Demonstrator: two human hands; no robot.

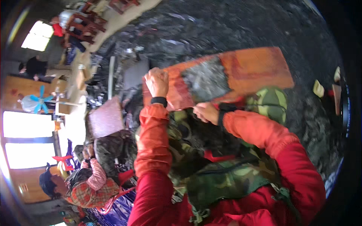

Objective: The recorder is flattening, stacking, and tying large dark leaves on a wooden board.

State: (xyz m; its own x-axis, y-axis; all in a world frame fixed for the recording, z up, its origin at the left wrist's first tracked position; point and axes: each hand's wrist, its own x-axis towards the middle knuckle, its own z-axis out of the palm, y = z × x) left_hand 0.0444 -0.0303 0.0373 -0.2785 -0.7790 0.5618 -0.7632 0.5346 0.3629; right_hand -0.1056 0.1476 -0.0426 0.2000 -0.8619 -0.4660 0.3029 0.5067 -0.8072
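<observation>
An orange-red board (254, 66) lies tilted in front of me, with a patch of grey, fluffy or fibrous material (208, 79) on its middle. My left hand (157, 82) is at the board's left end, its fingers curled over the edge; whether it grips anything there cannot be seen. My right hand (207, 112), fingers closed together, is by the board's near edge and pinches a thin, light-coloured item too small to name. Both wrists have dark bands, and orange-red sleeves cover my arms. A camouflage cloth (226, 178) lies over my lap.
Dark plastic-like sheeting (240, 28) covers the ground around the board. On the left, a person (90, 186) in a checked garment sits beside a pinkish board (106, 117). Farther off are cardboard boxes (60, 84), a blue-bladed fan (41, 99) and wooden stools (82, 26). Pale pieces (318, 88) lie right.
</observation>
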